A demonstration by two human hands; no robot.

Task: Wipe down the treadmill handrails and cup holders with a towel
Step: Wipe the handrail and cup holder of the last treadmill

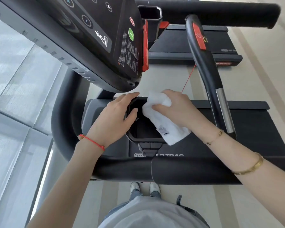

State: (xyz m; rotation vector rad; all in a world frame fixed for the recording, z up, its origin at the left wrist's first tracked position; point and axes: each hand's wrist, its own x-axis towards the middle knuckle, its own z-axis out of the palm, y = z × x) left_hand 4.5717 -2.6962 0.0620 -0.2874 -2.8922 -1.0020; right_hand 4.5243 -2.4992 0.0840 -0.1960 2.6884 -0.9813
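A white towel lies across the right side of a black cup holder set in the treadmill below the console. My right hand grips the towel's upper end and presses it on the holder's rim. Resting on the holder's left rim is my left hand, fingers spread, thumb hooked over the edge. The near padded handrail runs across in front of me, under both forearms. The holder's right part is hidden under the towel.
The black console with buttons hangs above the hands. A curved centre bar with a red stop panel rises at right. A second cup holder and the far handrail sit beyond. The running belt lies right; windows are left.
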